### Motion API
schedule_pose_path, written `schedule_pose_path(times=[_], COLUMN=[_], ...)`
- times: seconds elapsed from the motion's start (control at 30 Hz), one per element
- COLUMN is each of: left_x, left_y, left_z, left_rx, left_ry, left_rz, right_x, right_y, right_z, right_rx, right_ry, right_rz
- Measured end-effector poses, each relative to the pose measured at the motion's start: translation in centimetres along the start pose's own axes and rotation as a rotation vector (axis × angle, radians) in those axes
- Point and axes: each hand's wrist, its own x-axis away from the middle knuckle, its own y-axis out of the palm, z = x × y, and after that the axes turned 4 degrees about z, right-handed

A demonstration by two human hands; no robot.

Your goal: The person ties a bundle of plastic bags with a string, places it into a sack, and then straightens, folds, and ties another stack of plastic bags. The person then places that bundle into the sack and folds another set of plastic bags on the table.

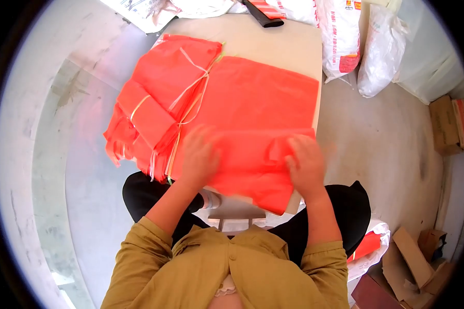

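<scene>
While the left hand (200, 157) touches the left side of the red cloth (263, 98), the right hand (308, 160) is at its right side, fingers curled; with the blur, I cannot tell whether either one grips it. The cloth lies along the right edge of the worktop (283, 38), folded over toward the near edge. Toward the left edge lie more red cloths (172, 64), pale ties (206, 75) and a folded red bundle (147, 116).

Far tabletop (291, 45) passable; bundles (152, 121) block left, cloth (265, 98) nearer.
</scene>
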Motion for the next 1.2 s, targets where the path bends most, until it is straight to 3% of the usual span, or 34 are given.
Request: schedule_pose_path(times=[0.1,0.2,0.63,0.83,1.2], left_x=[-1.9,-1.9,-1.8,-1.9,-2.4], left_y=[-0.3,1.5,1.6,2.2,1.6], left_z=[3.5,3.8,3.5,3.5,2.6], left_rx=[0.034,0.1,0.071,-0.029,0.079], left_ry=[0.173,0.125,0.107,0.16,0.14], left_rz=[-0.389,-0.527,-0.525,-0.518,-0.553], right_x=[-0.3,-0.7,1.0,0.4,0.5], right_y=[2.0,2.0,0.1,1.2,0.6], right_z=[-3.1,-2.5,1.0,-0.2,0.1], right_rx=[0.018,0.062,0.251,0.172,0.192], right_ry=[-0.148,-0.151,-0.094,-0.186,-0.13], right_rz=[-0.241,-0.323,-0.199,-0.109,-0.039])
